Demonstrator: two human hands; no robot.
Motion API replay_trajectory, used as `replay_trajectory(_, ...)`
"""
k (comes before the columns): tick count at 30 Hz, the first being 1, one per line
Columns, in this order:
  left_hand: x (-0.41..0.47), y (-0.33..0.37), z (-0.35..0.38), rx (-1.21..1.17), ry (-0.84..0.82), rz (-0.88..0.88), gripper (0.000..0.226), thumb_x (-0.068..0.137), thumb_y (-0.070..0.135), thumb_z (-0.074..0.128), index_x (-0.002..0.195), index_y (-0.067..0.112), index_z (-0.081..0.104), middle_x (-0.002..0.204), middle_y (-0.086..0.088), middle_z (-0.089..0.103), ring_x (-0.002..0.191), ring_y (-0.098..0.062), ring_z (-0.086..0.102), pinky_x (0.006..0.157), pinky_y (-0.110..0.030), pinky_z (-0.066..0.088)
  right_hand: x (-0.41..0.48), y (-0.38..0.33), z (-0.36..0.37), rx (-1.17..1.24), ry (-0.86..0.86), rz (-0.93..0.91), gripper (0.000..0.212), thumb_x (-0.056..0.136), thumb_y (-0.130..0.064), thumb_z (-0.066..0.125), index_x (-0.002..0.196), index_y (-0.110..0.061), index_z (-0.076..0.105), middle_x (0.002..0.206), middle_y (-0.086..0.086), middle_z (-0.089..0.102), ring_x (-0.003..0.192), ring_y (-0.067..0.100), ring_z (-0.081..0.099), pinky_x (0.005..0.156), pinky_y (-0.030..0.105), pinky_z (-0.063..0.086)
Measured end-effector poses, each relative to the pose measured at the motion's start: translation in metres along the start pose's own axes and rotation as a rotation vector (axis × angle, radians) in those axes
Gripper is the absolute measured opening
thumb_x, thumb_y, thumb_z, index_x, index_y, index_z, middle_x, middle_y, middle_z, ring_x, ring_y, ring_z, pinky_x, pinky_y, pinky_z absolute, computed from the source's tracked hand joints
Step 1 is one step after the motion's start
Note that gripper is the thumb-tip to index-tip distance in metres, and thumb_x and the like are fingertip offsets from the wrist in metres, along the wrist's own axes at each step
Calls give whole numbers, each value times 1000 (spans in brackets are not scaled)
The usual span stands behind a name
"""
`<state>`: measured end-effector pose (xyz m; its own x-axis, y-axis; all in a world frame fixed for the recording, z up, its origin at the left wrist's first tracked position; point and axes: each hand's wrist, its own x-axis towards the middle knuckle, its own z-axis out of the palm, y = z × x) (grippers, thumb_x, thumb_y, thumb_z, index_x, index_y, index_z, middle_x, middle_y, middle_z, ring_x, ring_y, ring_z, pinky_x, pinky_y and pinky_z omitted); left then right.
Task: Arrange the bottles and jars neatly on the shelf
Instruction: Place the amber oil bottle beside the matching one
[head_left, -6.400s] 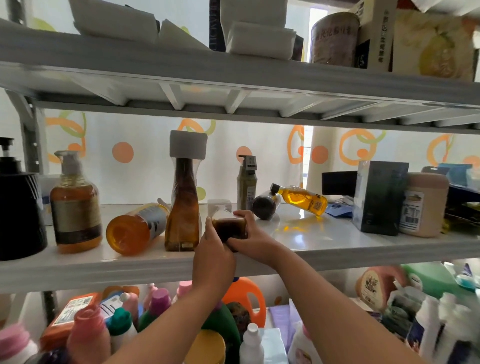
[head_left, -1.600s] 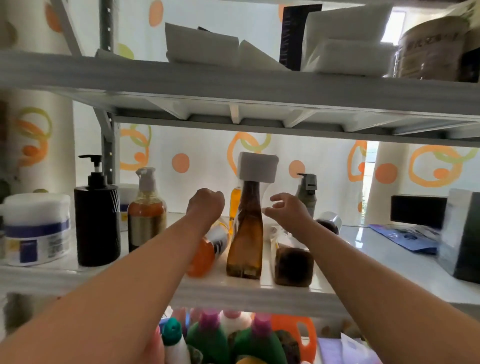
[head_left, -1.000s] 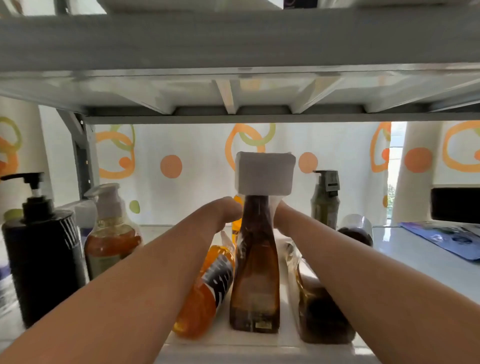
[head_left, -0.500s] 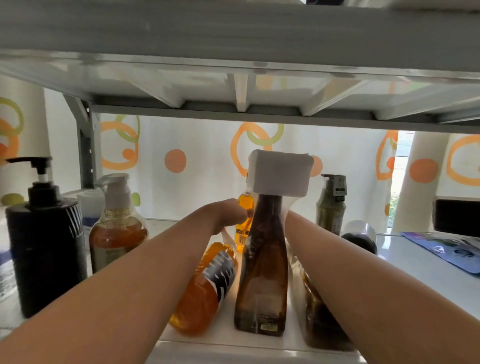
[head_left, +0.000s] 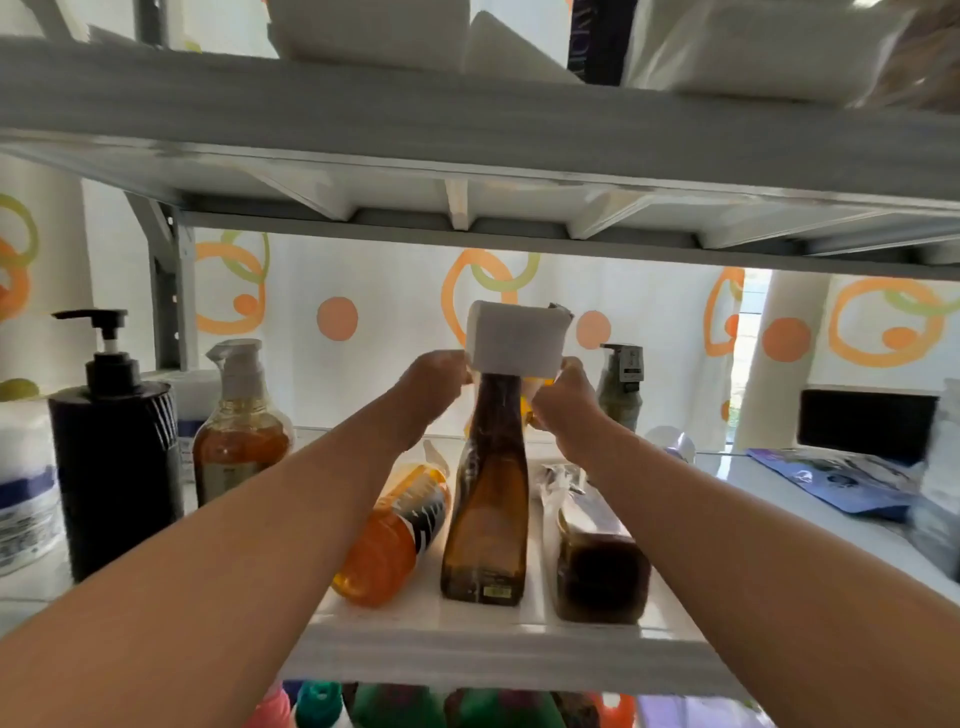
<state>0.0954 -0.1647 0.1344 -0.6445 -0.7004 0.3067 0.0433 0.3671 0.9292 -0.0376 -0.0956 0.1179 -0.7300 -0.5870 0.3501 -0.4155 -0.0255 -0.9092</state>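
1. Head view: both hands reach behind the tall bottle (head_left: 485, 499) in the middle of the frame.
2. Right hand (head_left: 563, 402) pinches a small yellow bottle (head_left: 535, 397), mostly hidden.
3. Left hand (head_left: 434, 384) is curled beside the white cap (head_left: 514, 338); I cannot tell what it holds.
4. My tip: lift slowly, so the tall bottle does not tip.
5. Orange bottle (head_left: 392, 535) lies on its side on the shelf (head_left: 467, 657), below the left hand.
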Motion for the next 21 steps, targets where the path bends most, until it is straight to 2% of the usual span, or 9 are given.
replay_trajectory(2,-17,5,-1,-101,93,-17,28,97,19,35,116,11,55,112,-7,57,99,-17,53,68,-21,39,-13,-1,-14,-30,76,1,49,75,-30,70,112,-13,42,91,7,55,89,29,60,83,49,54)
replay_trajectory(4,-32,7,-3,-154,182,-19,35,98,19,33,128,11,50,121,-9,58,104,-19,56,72,-23,44,-26,-4,-29,-71,133,-7,55,76,-33,72,116,-10,42,98,8,57,95,29,59,86,49,53)
replay_trajectory(6,-49,6,-3,-145,273,1,37,97,19,33,129,10,50,129,-10,57,115,-25,56,89,-34,49,-41,-5,-44,-87,183,-27,59,76,-32,73,121,-10,43,111,12,60,102,31,59,89,49,50)
replay_trajectory(8,-69,4,0,-48,395,40,37,96,22,34,128,13,51,130,-9,56,120,-27,53,101,-41,44,-57,-7,-58,-73,238,-53,62,76,-30,73,125,-11,42,118,13,59,108,32,57,93,48,48)
replay_trajectory(10,-93,1,9,77,522,125,34,94,23,35,122,17,54,125,-5,58,113,-22,55,96,-32,42,-73,-11,-73,-52,271,-68,63,77,-32,72,128,-11,40,120,10,56,107,29,55,93,46,48)
replay_trajectory(12,-116,-1,21,173,580,240,29,92,23,38,115,19,55,122,-1,58,102,-13,51,87,-23,36,-87,-16,-86,-30,282,-79,63,78,-32,72,128,-13,38,116,7,53,103,25,53,90,42,50)
replay_trajectory(15,-141,3,44,288,551,381,22,94,23,42,110,16,55,114,-2,59,93,-9,48,78,-17,37,-106,-25,-103,-27,287,-84,64,77,-32,72,127,-15,38,107,1,47,105,25,53,89,43,52)
replay_trajectory(19,-159,15,83,274,434,496,17,93,20,49,107,16,58,111,0,63,86,-6,52,73,-8,38,-127,-28,-123,-89,291,-73,65,77,-35,72,129,-15,37,110,3,49,107,26,54,87,42,52)
replay_trajectory(21,-164,18,103,282,335,510,20,92,22,49,110,17,58,112,0,63,88,-8,57,72,-11,43,-137,-25,-134,-138,295,-67,67,77,-36,71,130,-14,37,116,7,52,107,26,54,88,43,52)
